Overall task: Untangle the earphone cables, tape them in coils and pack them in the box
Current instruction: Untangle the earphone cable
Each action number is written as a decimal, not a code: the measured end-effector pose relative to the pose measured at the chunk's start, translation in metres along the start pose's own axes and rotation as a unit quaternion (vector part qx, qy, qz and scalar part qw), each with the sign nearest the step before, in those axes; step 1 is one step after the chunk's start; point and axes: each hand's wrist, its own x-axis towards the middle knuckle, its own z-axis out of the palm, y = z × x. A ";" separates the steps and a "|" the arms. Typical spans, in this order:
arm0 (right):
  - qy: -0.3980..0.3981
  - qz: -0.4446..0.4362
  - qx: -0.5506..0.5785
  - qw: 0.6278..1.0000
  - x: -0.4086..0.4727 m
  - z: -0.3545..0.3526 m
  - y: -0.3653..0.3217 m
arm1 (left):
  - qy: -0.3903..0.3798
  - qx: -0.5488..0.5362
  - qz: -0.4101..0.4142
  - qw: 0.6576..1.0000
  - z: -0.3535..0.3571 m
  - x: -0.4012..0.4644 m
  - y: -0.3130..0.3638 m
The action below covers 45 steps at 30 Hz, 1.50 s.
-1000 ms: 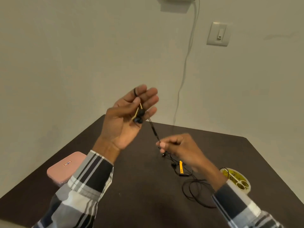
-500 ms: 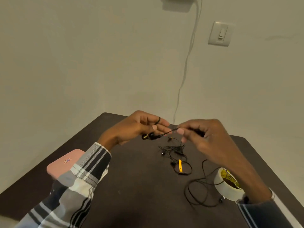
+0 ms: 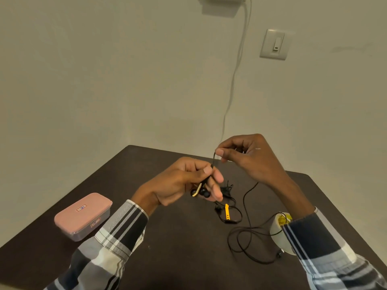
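Black cable (image 3: 213, 162) runs taut between two hands held above a dark table (image 3: 178, 237), where a person in plaid sleeves is partway through untangling earphones. The left hand (image 3: 184, 182) curls round a pair of black earbuds (image 3: 202, 192) with gold stems, its thumb pressing the cable against the fingers. The right hand (image 3: 249, 155), raised a little higher, pinches the same cable between thumb and forefinger, the other fingers curled in. From there the slack drops to the tabletop and gathers in loose loops (image 3: 247, 241) beside a roll of white tape (image 3: 281, 233), which the right sleeve partly hides. A second tangle of black cable with a yellow piece (image 3: 226, 211) lies on the table just below the left hand. The pink-lidded box (image 3: 82, 215), closed, sits well apart at the left.

The work appears to be at the untangling stage, with nothing yet coiled or taped. The likely hazards: a hard pull could tighten any knot in the loops below, or drag them across the second tangle and snag the two sets together. The trailing cable also lies close to the tape roll and could catch on it.
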 end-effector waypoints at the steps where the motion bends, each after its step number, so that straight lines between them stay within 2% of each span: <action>1: 0.004 0.005 0.024 1.000 0.001 0.002 0.003 | 0.002 -0.028 0.010 1.000 0.001 0.000 0.000; 6: 0.014 0.105 0.200 0.974 -0.001 0.021 0.021 | 0.032 -0.141 0.081 0.986 0.003 0.005 0.008; 9: -0.012 0.159 0.227 0.961 -0.013 0.043 0.027 | 0.040 -0.178 0.116 0.976 0.002 0.010 0.013; 12: -0.064 0.177 0.236 0.953 -0.031 0.064 0.024 | 0.081 -0.182 0.127 0.972 0.000 0.014 0.013; 14: -0.098 0.157 0.214 0.959 -0.041 0.073 0.020 | 0.116 -0.170 0.126 0.970 -0.004 0.016 0.011; 18: -0.162 0.120 0.095 0.975 -0.059 0.083 0.012 | 0.184 -0.128 0.110 0.968 -0.017 0.018 0.004; 20: -0.166 0.106 0.041 0.979 -0.065 0.079 0.009 | 0.210 -0.085 0.092 0.970 -0.024 0.017 0.000; 23: -0.145 0.106 0.003 0.984 -0.068 0.059 0.003 | 0.229 0.041 0.055 0.971 -0.028 0.011 -0.004; 27: -0.105 0.082 0.001 0.991 -0.066 0.023 -0.015 | 0.208 0.169 -0.005 0.963 -0.029 0.005 -0.007; 32: -0.042 0.036 -0.002 0.998 -0.047 -0.012 -0.032 | 0.135 0.204 -0.044 0.969 -0.022 0.001 -0.010; 36: 0.014 0.013 -0.015 1.000 -0.021 -0.024 -0.031 | 0.057 0.153 -0.023 0.986 -0.014 -0.002 -0.011; 39: 0.025 0.027 0.006 0.999 -0.003 -0.022 -0.022 | 0.014 0.093 -0.003 0.996 -0.010 -0.004 -0.010; 45: 0.032 0.084 0.094 0.992 0.008 0.001 0.012 | -0.006 -0.052 0.028 0.998 -0.008 -0.011 -0.011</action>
